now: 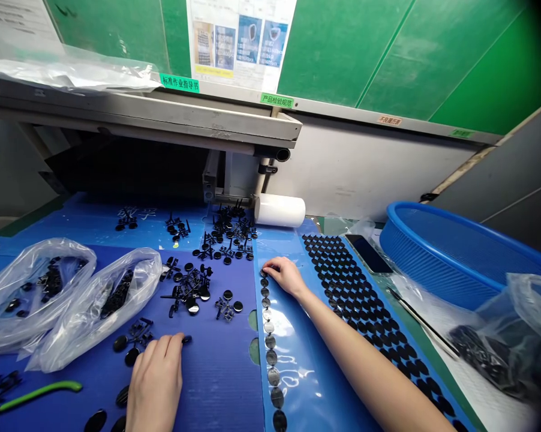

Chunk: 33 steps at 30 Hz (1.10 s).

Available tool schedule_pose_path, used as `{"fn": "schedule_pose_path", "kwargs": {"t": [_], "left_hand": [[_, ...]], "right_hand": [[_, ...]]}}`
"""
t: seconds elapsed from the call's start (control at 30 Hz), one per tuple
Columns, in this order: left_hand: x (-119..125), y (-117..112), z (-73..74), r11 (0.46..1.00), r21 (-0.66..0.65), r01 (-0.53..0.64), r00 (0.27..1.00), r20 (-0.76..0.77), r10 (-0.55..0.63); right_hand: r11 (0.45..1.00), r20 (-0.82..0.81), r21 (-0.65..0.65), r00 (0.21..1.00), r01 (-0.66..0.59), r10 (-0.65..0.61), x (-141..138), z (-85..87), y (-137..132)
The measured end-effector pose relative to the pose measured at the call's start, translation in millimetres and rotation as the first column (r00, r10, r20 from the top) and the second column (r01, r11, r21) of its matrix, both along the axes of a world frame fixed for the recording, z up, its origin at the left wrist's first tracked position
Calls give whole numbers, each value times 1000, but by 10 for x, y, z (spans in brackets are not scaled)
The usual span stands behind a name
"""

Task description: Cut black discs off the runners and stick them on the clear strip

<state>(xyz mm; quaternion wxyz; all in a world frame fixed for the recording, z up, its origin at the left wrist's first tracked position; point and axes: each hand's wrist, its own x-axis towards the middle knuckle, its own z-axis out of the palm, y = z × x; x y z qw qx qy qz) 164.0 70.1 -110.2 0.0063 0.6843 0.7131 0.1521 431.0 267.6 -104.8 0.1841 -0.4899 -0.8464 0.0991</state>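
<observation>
My right hand is closed in a pinch on a black disc at the far end of a single column of black discs on the blue sheet. My left hand is closed, palm down, near the front. A small black round part sticks out at its fingertips, mostly hidden by the fingers. Beside and beyond this hand lie loose black discs and branched plastic pieces. A larger heap of black parts spreads toward the back.
Rows of black discs cover the sheet's right side. Two clear bags of parts and green-handled pliers lie left. A white roll stands behind. At right are a phone, a blue basket, tweezers and another bag.
</observation>
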Motion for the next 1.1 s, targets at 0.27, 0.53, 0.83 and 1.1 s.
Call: {"fn": "schedule_pose_path", "kwargs": {"t": [0.27,0.53,0.83,1.1], "left_hand": [[163,34,152,985,-133,-107,827,538,163],[457,113,410,910,-408,76,37,913,406],[523,77,476,922,-364,135,-101,920,378],[578,11,279,937,-334,106,-17,941,338]], "right_hand": [[1000,41,12,999,-8,7,-16,1,14],[999,-141,31,990,11,-6,-155,241,-232],[930,-371,-118,884,-347,283,-695,528,-1263],[888,-316,-126,866,-443,387,-684,524,-1332]]}}
